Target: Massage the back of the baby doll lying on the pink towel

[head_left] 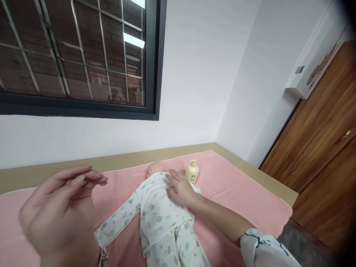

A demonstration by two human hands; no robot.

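Observation:
A baby doll [160, 218] in a white patterned sleepsuit lies on a pink cloth [239, 193], its head toward the wall. My right hand [179, 189] rests flat on the doll's upper chest, fingers stretched out, holding nothing. My left hand [59, 215] hovers raised in the near left foreground, fingers loosely curved and apart, empty. A small pale yellow lotion bottle [192, 171] stands upright just right of the doll's head, a short way beyond my right fingertips.
The pink cloth covers a tan table [250, 165] set against a white wall under a dark-framed barred window [78, 55]. A wooden door [325, 141] stands at the right. The table's right edge drops off near the door.

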